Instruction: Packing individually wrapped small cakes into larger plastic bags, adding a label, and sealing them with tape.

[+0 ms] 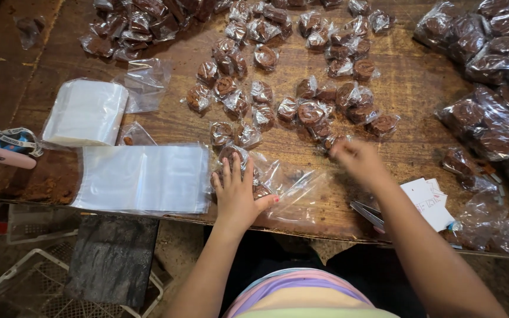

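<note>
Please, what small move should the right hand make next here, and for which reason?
Probably the right hand should close on one small wrapped brown sweet and bring it to the open clear bag. That hand is blurred at the near edge of the loose sweets, while the left hand lies flat on the bag, which already seems to contain a few pieces.

Dark brown sweets [310,111] in clear wrap, worn brown wooden table [419,76], milky translucent bag stacks [142,178], white cards [428,200], pink tool handle [1,156], pastel striped shirt [301,294].
</note>
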